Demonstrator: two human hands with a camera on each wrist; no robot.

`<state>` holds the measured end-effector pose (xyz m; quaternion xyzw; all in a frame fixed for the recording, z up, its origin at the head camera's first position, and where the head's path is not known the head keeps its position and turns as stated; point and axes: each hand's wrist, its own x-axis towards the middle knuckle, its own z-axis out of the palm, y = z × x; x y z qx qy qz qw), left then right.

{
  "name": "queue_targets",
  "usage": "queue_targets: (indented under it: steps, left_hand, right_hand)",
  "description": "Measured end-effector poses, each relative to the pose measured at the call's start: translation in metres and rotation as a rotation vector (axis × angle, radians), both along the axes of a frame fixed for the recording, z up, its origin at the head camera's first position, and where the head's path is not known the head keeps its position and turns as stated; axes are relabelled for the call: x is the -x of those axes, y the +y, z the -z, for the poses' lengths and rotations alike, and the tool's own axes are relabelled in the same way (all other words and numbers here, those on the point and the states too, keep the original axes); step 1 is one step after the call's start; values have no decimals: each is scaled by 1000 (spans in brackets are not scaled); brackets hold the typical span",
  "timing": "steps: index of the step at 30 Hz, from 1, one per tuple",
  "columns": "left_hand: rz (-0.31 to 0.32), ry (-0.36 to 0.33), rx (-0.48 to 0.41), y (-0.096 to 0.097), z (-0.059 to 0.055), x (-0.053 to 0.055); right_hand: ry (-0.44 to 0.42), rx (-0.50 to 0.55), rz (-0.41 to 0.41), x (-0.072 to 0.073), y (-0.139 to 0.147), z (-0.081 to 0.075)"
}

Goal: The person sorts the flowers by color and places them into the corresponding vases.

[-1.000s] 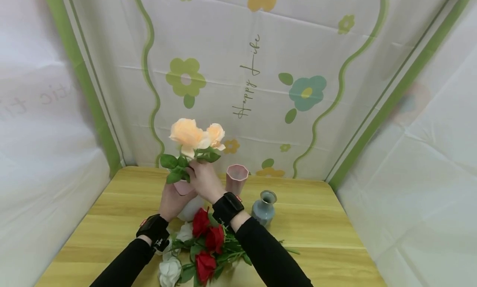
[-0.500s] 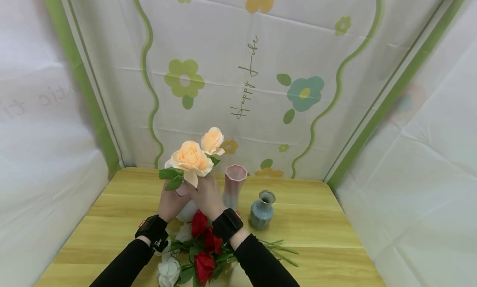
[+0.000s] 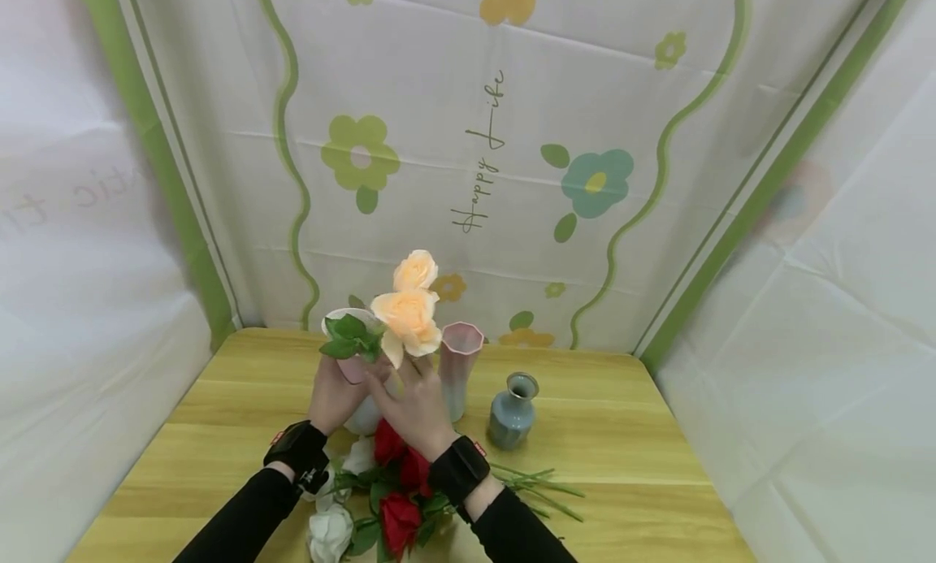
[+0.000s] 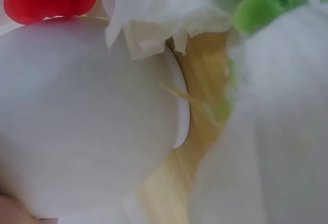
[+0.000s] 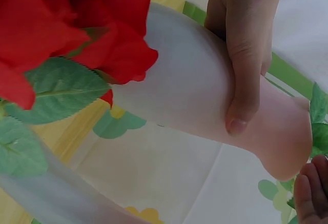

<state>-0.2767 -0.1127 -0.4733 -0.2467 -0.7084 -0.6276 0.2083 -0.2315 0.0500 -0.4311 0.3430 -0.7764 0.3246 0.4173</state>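
Note:
My left hand [image 3: 338,396] grips the neck of a pink-and-white vase [image 5: 179,70], thumb across its front in the right wrist view. The vase's rounded white body fills much of the left wrist view. Two peach roses [image 3: 409,319] rise over its flared mouth, leaning right, and their green leaves [image 3: 351,335] spread across the rim. Just below the blooms is my right hand [image 3: 417,404], fingers loosely extended. In the right wrist view its fingertips [image 5: 306,188] lie beside the rim and leaves. The rose stems are hidden inside the vase.
A tall pink-to-grey faceted vase [image 3: 457,376] stands right of my hands, with a small blue-grey vase [image 3: 512,421] beyond it. Red roses [image 3: 400,522] and white roses [image 3: 331,533] lie in front, their stems [image 3: 548,486] pointing right. A printed curtain backs the wooden table.
The peach roses have come lower and tilted to the right over the vase mouth. My right hand has loosened from their stems and shifted slightly right. My left hand keeps its hold.

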Motion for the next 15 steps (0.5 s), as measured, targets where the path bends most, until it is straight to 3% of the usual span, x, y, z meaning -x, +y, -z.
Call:
queue_targets:
  steps: [4, 7, 11, 15]
  left_hand:
    - [-3, 20, 3, 0, 3, 0]
    - [9, -7, 4, -1, 5, 0]
    - [-15, -48, 28, -2, 6, -1]
    - [-49, -70, 51, -2, 7, -1]
  right_hand:
    - [52, -26, -4, -6, 11, 4]
    - [27, -61, -43, -13, 24, 11]
    - [-128, -101, -110, -20, 45, 21]
    - [-261, -138, -114, -23, 65, 31]
